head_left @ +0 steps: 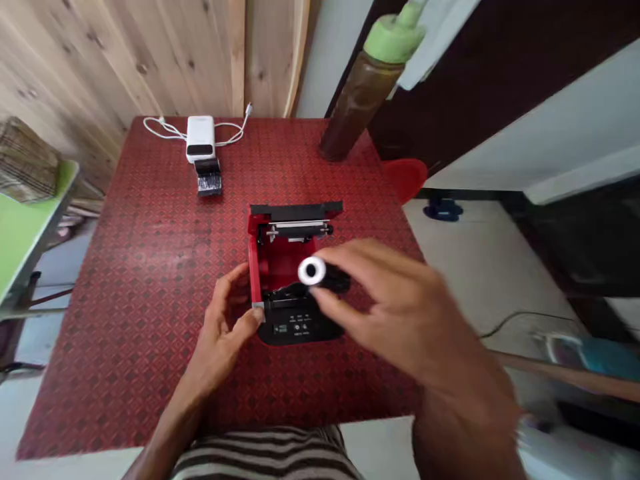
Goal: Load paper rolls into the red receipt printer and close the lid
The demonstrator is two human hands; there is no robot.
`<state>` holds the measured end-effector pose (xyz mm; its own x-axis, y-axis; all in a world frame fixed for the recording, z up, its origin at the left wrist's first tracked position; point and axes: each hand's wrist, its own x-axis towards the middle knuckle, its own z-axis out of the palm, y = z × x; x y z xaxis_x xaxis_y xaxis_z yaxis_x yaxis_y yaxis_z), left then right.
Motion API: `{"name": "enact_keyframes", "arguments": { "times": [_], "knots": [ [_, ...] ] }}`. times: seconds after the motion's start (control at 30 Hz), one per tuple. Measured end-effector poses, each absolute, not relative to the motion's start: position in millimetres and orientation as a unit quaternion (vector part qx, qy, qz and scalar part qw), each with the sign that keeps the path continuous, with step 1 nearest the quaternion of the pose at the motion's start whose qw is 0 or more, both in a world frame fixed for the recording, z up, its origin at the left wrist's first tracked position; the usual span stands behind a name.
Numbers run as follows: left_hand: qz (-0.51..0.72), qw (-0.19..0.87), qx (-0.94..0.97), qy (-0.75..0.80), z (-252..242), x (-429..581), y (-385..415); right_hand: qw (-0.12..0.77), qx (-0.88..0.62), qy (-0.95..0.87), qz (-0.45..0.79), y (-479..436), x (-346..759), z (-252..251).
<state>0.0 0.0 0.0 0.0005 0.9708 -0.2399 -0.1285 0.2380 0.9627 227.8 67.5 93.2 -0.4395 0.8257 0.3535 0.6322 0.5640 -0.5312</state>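
A small red and black receipt printer [300,325] sits on the table in front of me, its black lid [295,212] raised at the back and its red paper bay [285,263] exposed. My left hand [225,333] grips the printer's front left corner, thumb on top and fingers along the side. Above the bay, my right hand [390,293] pinches a small paper roll [313,271] between thumb and fingers. The roll's white end, with a dark core, faces left; its outer side looks black. My right hand covers the printer's right side.
On the red patterned table [165,267], a white power bank [201,137] with white cables lies at the back left, a small black crumpled wrapper-like piece [208,177] before it. A brown bottle with a green cap [357,100] stands back right. A red stool [407,179] is beyond the right edge.
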Motion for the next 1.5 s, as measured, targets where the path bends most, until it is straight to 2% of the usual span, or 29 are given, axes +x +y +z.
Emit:
{"name": "enact_keyframes", "arguments": {
  "times": [0.2, 0.27, 0.43, 0.63, 0.93, 1.23, 1.5],
  "knots": [
    [0.474, 0.567, 0.405, 0.539, -1.6, -2.5, 0.5, 0.54, -0.603, -0.57, 0.137, 87.6, 287.2, 56.8],
    [0.475, 0.563, 0.407, 0.541, -2.8, -2.5, 0.1, 0.58, -0.623, -0.512, 0.115, 99.4, 287.4, 29.8],
    [0.475, 0.556, 0.421, 0.537, -6.4, -2.8, -1.0, 0.476, -0.66, -0.55, 0.188, 110.5, 269.2, -25.0],
    [0.475, 0.552, 0.423, 0.539, -7.8, -3.8, -1.7, 0.42, -0.63, -0.603, 0.25, 104.9, 260.8, -40.9],
    [0.482, 0.551, 0.417, 0.539, -6.7, -1.9, -2.7, 0.39, -0.631, -0.605, 0.289, 92.0, 275.6, -39.0],
    [0.474, 0.543, 0.433, 0.541, -5.6, -2.0, -2.7, 0.324, -0.628, -0.608, 0.363, 0.1, 295.9, -20.4],
    [0.474, 0.532, 0.441, 0.546, -3.2, -0.9, -2.4, 0.372, -0.617, -0.6, 0.348, -5.8, 270.1, -38.5]
  ]
}}
